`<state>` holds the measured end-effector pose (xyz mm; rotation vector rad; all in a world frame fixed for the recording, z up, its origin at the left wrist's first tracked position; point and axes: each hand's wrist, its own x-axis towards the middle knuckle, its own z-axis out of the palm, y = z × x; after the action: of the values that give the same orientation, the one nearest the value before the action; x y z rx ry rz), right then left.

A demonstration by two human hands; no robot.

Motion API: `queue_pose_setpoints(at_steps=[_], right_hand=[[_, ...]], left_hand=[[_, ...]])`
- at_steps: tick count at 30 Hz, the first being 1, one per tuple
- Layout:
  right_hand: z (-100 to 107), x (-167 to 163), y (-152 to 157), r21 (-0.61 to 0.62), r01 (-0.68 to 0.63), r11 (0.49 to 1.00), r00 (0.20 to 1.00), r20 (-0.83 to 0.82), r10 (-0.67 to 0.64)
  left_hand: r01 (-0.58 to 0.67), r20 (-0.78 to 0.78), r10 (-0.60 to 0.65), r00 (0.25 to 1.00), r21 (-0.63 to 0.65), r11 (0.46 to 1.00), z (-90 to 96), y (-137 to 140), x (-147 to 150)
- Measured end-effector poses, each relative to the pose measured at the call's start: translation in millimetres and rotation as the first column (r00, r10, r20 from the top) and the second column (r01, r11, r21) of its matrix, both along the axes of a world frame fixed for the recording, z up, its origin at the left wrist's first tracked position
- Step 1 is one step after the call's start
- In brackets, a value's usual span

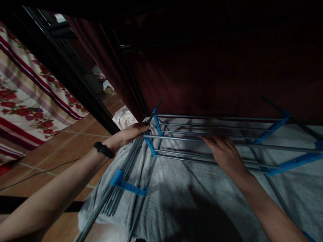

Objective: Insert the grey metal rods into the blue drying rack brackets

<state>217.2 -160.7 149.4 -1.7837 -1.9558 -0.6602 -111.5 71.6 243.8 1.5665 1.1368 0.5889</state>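
Note:
A partly assembled rack of grey metal tubes (181, 138) with blue plastic brackets (150, 145) lies on a grey blanket (176, 201). At its left end, my left hand (133, 131) is closed around a tube beside a blue bracket; its fingertips are partly hidden. My right hand (225, 153) curls over the long front tube near the middle of the rack, thumb side toward the left. Below my left hand, several loose tubes (112, 203) lie bundled beside another blue bracket (128, 187), which joins tubes running toward me.
A dark bed frame post (75, 80) slants down on the left, beside a maroon curtain (108, 67). Behind the rack hangs dark red cloth (214, 80). A floral cloth (37, 101) hangs at far left above the tiled floor (60, 151), where a thin cable (45, 170) runs.

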Motion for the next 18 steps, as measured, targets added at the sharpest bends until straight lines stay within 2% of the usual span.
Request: queue_pose_setpoints(at_steps=[3,6,8,10,13,16,18], right_hand=[[-0.6,1.7,0.4,0.009,-0.022,1.000,1.000,-0.008,0.022],[-1.8,3.9,0.4,0.010,-0.040,0.999,0.999,-0.012,0.040],[-2.1,4.7,0.3,0.004,-0.049,0.999,0.999,-0.009,0.049],[-2.3,5.0,0.2,0.007,-0.054,0.998,0.999,-0.004,0.054],[-3.2,5.3,0.0,0.025,-0.055,0.998,0.998,0.011,0.055],[-4.3,3.1,0.8,0.058,-0.052,0.997,0.998,0.031,0.050],[-3.3,-3.9,3.9,0.056,-0.042,0.998,0.998,0.041,0.040]], left_hand=[[0.087,0.146,-0.055,0.988,-0.219,0.972,-11.2,-7.9,-7.0],[0.216,0.216,-0.153,0.964,-0.310,0.926,-12.3,-8.2,-15.6],[0.319,0.196,-0.271,0.942,-0.281,0.905,-9.1,-5.8,-19.6],[0.371,0.139,-0.350,0.926,-0.184,0.910,-5.6,-4.0,-20.5],[0.318,0.052,-0.315,0.948,-0.054,0.947,-4.4,-4.2,-17.9],[0.266,0.032,-0.266,0.964,0.006,0.964,-7.6,-5.5,-16.6],[0.281,0.021,-0.282,0.959,0.020,0.959,-9.0,-5.9,-17.4]])
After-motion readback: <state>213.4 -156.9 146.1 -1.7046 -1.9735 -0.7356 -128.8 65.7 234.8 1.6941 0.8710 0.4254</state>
